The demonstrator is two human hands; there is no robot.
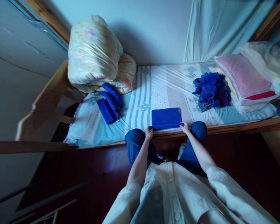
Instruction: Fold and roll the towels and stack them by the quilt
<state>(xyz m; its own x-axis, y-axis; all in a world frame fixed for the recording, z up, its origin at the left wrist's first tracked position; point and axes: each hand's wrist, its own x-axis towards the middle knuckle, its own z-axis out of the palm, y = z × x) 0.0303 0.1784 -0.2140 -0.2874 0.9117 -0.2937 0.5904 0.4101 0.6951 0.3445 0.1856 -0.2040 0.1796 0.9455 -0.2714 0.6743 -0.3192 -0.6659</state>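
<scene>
A folded blue cloth [166, 118] lies flat on the striped mattress [154, 90] at its near edge. My left hand [149, 133] pinches the cloth's near left corner. My right hand [185, 127] grips its near right corner. Both hands have their fingers closed on the fabric. To the left on the mattress lie folded blue cloths [109, 102] in a small stack. At the right sits a heap of unfolded blue cloths [212, 90].
A bagged quilt bundle [95, 53] stands at the left end of the bed, a pink pillow [244, 77] at the right end. The wooden bed rail [235, 127] runs along the near edge. My knees press against it. A pale curtain [219, 28] hangs behind.
</scene>
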